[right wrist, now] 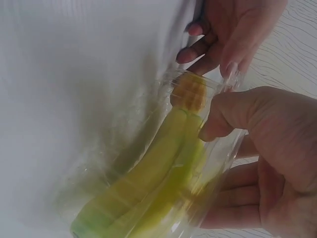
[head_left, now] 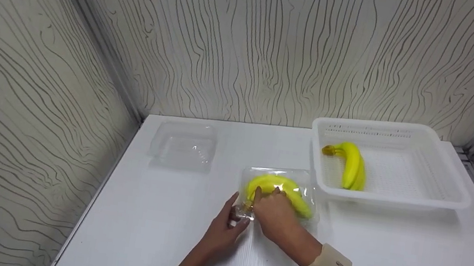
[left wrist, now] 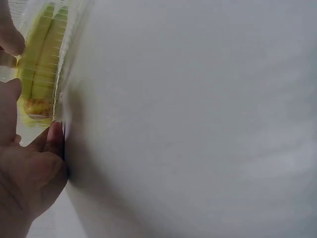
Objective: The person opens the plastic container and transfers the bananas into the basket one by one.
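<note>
A clear plastic clamshell box (head_left: 280,171) lies closed on the white table with a bunch of bananas (head_left: 274,181) inside. At its near left corner, my left hand (head_left: 221,234) grips the edge between thumb and fingers. My right hand (head_left: 276,216) reaches over the near edge, its fingers on the lid. The right wrist view shows the right thumb (right wrist: 218,119) against the near side of the box, beside the brown banana stem (right wrist: 189,91). In the left wrist view the left fingertips (left wrist: 55,131) touch the box's corner.
A white plastic basket (head_left: 393,199) stands at the back right, holding another bunch of bananas (head_left: 354,166). Another clear plastic container (head_left: 183,144) sits at the back left. Wood-patterned panels (head_left: 248,47) enclose the back and sides of the white table (head_left: 138,225).
</note>
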The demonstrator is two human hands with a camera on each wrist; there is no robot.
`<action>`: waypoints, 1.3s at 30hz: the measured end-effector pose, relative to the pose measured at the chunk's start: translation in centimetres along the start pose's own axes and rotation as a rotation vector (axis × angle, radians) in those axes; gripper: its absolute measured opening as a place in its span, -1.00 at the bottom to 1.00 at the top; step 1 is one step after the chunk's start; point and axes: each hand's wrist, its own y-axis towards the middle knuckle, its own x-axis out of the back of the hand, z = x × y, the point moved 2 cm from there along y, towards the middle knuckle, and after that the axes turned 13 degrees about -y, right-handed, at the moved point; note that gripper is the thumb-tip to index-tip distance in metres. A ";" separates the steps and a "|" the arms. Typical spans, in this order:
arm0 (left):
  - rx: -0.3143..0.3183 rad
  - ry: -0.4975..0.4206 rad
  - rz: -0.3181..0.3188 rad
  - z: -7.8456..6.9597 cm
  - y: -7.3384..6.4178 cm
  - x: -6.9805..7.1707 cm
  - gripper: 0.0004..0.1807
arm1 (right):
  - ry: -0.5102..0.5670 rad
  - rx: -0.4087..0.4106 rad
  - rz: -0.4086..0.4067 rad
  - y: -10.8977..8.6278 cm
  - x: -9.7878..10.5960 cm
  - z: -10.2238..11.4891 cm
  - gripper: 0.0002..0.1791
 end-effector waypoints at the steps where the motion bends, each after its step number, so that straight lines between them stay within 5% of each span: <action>1: 0.002 -0.004 -0.005 0.0 0.0 -0.1 -0.09 | -0.006 0.003 0.000 0.0 0.0 0.1 -0.31; 15: 0.005 0.018 -0.073 0.0 -0.1 -0.9 0.00 | -0.042 -0.001 -0.006 -0.3 0.3 0.6 -0.33; 24: -0.019 0.007 -0.035 -0.3 -0.1 -0.3 0.04 | -0.050 -0.018 -0.017 -0.4 0.4 1.0 -0.28; 31: -0.005 -0.011 -0.003 0.0 0.1 -0.1 0.01 | -0.037 -0.025 0.057 -0.4 0.4 1.3 -0.28; 39: 0.020 -0.017 -0.065 -0.1 0.2 -0.7 -0.05 | -0.015 -0.029 0.096 -0.4 0.3 1.3 -0.24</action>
